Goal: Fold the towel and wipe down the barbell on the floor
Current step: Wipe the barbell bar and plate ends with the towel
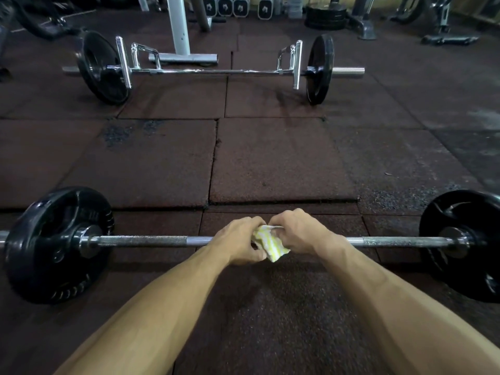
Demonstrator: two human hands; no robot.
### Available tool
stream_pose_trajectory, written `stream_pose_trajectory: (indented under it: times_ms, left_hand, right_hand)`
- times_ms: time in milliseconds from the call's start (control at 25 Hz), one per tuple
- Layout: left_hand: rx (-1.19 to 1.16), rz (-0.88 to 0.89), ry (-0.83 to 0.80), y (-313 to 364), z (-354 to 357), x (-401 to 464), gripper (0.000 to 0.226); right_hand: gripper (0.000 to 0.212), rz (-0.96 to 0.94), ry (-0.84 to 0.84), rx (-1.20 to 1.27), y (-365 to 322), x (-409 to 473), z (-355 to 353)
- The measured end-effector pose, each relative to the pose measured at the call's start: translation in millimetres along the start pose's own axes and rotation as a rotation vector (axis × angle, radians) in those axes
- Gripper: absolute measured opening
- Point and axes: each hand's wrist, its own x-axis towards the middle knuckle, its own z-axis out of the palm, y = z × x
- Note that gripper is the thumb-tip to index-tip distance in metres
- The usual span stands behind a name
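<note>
So the person is crouched over the barbell point(140, 240) lying on the rubber floor point(270, 163), roughly at the middle of the bar. Both hands are bunched together right over the shaft, and between them is a small towel point(270, 244), white with yellowish stripes, already scrunched into a compact wad. The left hand point(238, 243) is curled closed on the towel's left side, the right hand point(300, 234) is pinching the top edge, fingers closed on the cloth. Can't really tell if the towel is touching the bar or just held above it, since the hands cover that spot.

My read: it's still the folding part, with the wiping not really started. The towel looks thin and floppy, so it won't hold a fold by itself; you'd want to keep it pinched flat, then wrap it around the shaft with one palm. The bar itself is steel with rough knurled sections and a black plate point(58, 244) at each end, heavy and not going anywhere, though it could roll a bit. The knurling will probably snag the cloth.

There's another loaded bar point(211, 71) further back, near the far edge of the mats.
</note>
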Motion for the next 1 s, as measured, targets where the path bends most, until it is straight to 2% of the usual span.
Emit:
stream_pose_trajectory:
  times_ms: [160,240,320,400,480,560,680,760,840,920,1000]
  left_hand:
    - [-0.207,-0.088,-0.02,-5,-15,2,0.054]
    - [-0.077,-0.075,-0.069,-5,-13,2,0.057]
    - [0.07,-0.047,-0.06,-1,-8,1,0.055]
    - [0.016,-0.079,-0.032,2,-7,2,0.055]
    - [-0.069,-0.119,-0.028,0,-7,3,0.052]
    - [-0.12,-0.186,0.026,-5,-6,4,0.036]
    - [-0.097,-0.276,0.117,-7,-5,5,0.035]
    - [0.057,-0.196,0.109,-3,-4,3,0.044]
    - [0.178,-0.107,0.105,3,-1,-1,0.045]
    - [0.235,-0.051,0.087,3,1,-2,0.042]
    - [0.224,-0.033,0.043,1,3,-2,0.052]
  right_hand:
    - [0.016,0.016,-0.064,0.175,10,0,-22]
    - [0.025,0.088,-0.046,0.084,12,-2,-27]
    - [0.038,0.112,0.154,-0.233,11,-3,-21]
    - [0.042,0.014,0.438,-0.44,9,-4,-10]
    - [0.045,-0.042,0.623,-0.477,13,-7,-4]
    - [0.045,-0.04,0.684,-0.425,18,-8,0]
    - [0.045,0.092,0.553,-0.28,19,-11,12]
    - [0.043,0.172,0.421,-0.134,27,-13,20]
    - [0.037,0.153,0.32,0.039,39,-18,22]
    - [0.032,0.118,0.222,0.061,50,-22,20]
    - [0.029,0.153,0.093,0.032,58,-23,13]
